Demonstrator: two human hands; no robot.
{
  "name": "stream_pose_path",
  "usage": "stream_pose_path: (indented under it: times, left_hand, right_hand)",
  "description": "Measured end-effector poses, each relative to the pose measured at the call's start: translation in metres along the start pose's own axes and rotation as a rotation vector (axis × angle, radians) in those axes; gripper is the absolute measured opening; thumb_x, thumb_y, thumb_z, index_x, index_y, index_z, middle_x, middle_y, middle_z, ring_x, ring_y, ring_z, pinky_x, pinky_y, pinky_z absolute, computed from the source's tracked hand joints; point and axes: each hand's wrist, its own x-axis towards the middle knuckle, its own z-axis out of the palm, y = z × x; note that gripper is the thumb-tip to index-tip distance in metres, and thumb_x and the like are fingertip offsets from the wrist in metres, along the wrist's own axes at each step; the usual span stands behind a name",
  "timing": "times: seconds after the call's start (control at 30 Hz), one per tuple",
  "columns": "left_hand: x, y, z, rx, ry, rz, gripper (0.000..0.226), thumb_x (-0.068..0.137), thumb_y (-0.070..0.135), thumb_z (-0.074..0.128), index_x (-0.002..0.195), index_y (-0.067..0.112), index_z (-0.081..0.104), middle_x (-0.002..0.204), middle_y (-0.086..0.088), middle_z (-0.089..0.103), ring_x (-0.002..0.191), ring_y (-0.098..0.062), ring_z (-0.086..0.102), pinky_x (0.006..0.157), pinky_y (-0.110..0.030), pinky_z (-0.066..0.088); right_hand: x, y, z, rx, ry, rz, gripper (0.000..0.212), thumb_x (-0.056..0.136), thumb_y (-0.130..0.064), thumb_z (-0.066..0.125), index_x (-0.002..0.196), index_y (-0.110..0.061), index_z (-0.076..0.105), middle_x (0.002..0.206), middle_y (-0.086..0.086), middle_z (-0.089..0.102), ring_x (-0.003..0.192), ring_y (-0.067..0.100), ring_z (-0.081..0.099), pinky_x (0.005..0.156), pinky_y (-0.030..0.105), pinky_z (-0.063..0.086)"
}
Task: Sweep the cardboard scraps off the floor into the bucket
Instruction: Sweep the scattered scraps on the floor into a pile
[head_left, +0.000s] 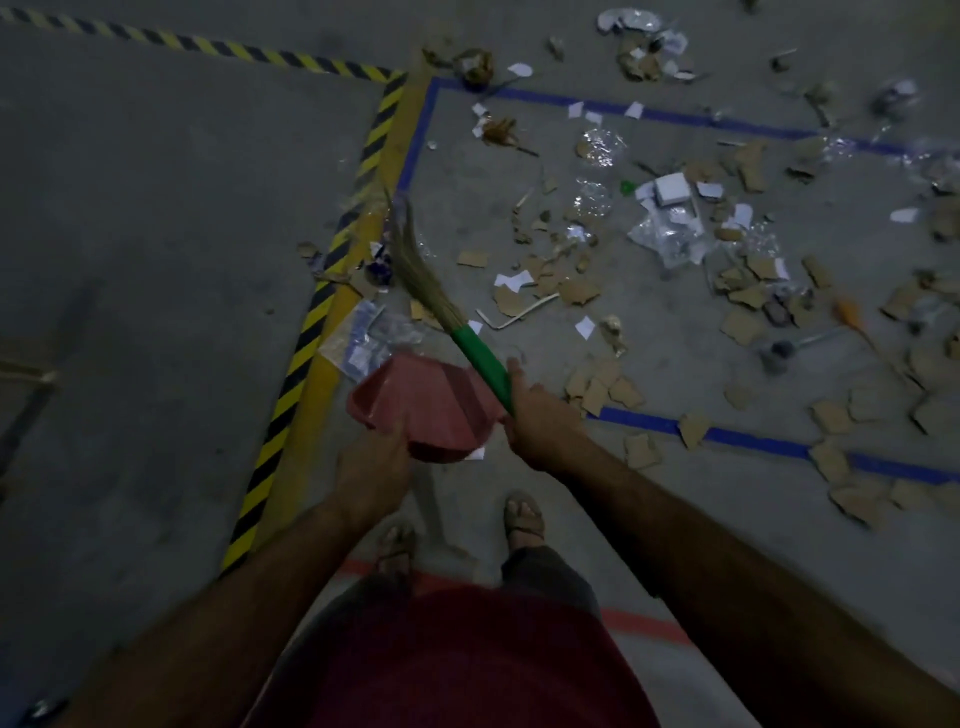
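Your right hand (540, 423) curls round the smooth green handle of a grass broom (470, 348), whose dry straw bristles fan up and away to the left of it, tips near the yellow-and-black hazard tape (306, 338). Your left hand (371, 467) grips the back edge of a pink plastic dustpan (421, 402), ribbed and fan-shaped, held just beside the right hand and under the broom handle. Ragged brown cardboard scraps (605, 387) lie flat on the rough grey concrete floor (156, 234), thickest ahead and to the right of your right hand, mixed with white paper bits (584, 327) and crinkled clear plastic wrap (667, 236). Blue tape (654, 423) runs just right of that hand. Left of your left hand, beyond the hazard tape, lies open concrete. No bucket shows.
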Motion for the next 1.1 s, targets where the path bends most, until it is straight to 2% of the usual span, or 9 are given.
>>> stream_pose_path:
  times: [0.1,0.23,0.37,0.47,0.6,0.77,0.83,0.9,1.1]
  left_hand:
    - [-0.017,-0.053,0.041,0.063,0.309,0.141,0.046,0.094,0.008,0.032,0.11,-0.02,0.065,0.085,-0.03,0.065,0.061,-0.041,0.062,0.052,-0.039,0.051]
    - [-0.026,-0.107,0.045,-0.158,0.226,-0.008,0.048,0.083,0.01,0.032,0.127,-0.004,0.048,0.088,-0.025,0.056,0.068,-0.035,0.051,0.055,-0.038,0.043]
    - [-0.039,-0.14,0.041,-0.235,0.224,0.001,0.041,0.083,-0.002,0.049,0.124,0.001,0.048,0.095,-0.021,0.048,0.066,-0.025,0.036,0.051,-0.04,0.041]
    - [-0.051,-0.162,0.039,-0.139,0.224,0.012,0.033,0.08,-0.004,0.056,0.111,0.004,0.05,0.077,-0.013,0.046,0.059,-0.017,0.027,0.047,-0.035,0.026]
    - [-0.057,-0.197,0.062,-0.052,0.235,-0.005,0.03,0.082,-0.004,0.062,0.111,0.002,0.056,0.074,-0.012,0.051,0.061,-0.022,0.033,0.063,-0.033,0.016]
    - [-0.061,-0.212,0.087,-0.062,0.153,-0.007,0.028,0.08,-0.005,0.063,0.106,0.003,0.056,0.081,-0.015,0.052,0.068,-0.031,0.046,0.061,-0.035,0.02]
    - [-0.061,-0.206,0.089,-0.077,0.186,0.001,0.027,0.079,-0.007,0.061,0.103,0.004,0.056,0.08,-0.013,0.05,0.068,-0.028,0.044,0.061,-0.035,0.021]
    - [-0.059,-0.203,0.097,-0.082,0.231,0.02,0.025,0.08,-0.007,0.058,0.102,0.004,0.056,0.08,-0.012,0.05,0.068,-0.028,0.045,0.062,-0.034,0.021]
    - [-0.046,-0.194,0.138,-0.09,0.211,0.037,0.019,0.082,-0.001,0.05,0.099,0.008,0.051,0.074,-0.007,0.046,0.066,-0.022,0.038,0.063,-0.035,0.022]
  right_hand:
    - [-0.012,0.002,0.02,-0.059,0.021,0.076,0.057,0.096,-0.036,0.052,0.144,-0.013,0.032,0.115,0.009,0.059,0.085,0.023,0.059,0.064,0.034,0.047]
    - [-0.042,-0.022,0.07,0.149,0.108,0.248,0.04,0.092,-0.053,0.053,0.113,-0.021,0.041,0.087,-0.001,0.053,0.071,0.02,0.054,0.059,0.032,0.039]
    - [-0.037,-0.062,0.118,0.176,0.154,0.322,0.033,0.099,-0.048,0.048,0.113,-0.018,0.046,0.094,0.003,0.054,0.076,0.022,0.053,0.062,0.032,0.035]
    - [-0.031,-0.086,0.142,0.277,0.181,0.403,0.028,0.096,-0.041,0.052,0.105,-0.016,0.044,0.091,0.001,0.051,0.084,0.029,0.061,0.063,0.034,0.041]
    - [-0.046,-0.105,0.17,0.354,0.232,0.404,0.051,0.099,-0.05,0.047,0.14,-0.021,0.037,0.095,-0.004,0.054,0.083,0.024,0.062,0.068,0.037,0.051]
    - [-0.042,-0.112,0.191,0.461,0.294,0.545,0.032,0.091,-0.037,0.055,0.112,-0.016,0.044,0.091,0.004,0.056,0.082,0.03,0.061,0.066,0.034,0.045]
    - [-0.036,-0.11,0.198,0.436,0.263,0.499,0.051,0.095,-0.044,0.051,0.138,-0.021,0.037,0.105,0.006,0.062,0.091,0.032,0.064,0.073,0.038,0.05]
    - [-0.031,-0.103,0.208,0.358,0.192,0.431,0.066,0.101,-0.047,0.043,0.157,-0.028,0.014,0.112,0.011,0.063,0.093,0.033,0.063,0.071,0.037,0.048]
    - [-0.023,-0.081,0.242,0.192,0.191,0.428,0.066,0.101,-0.03,0.043,0.157,-0.027,0.01,0.115,0.014,0.05,0.086,0.028,0.055,0.067,0.038,0.047]
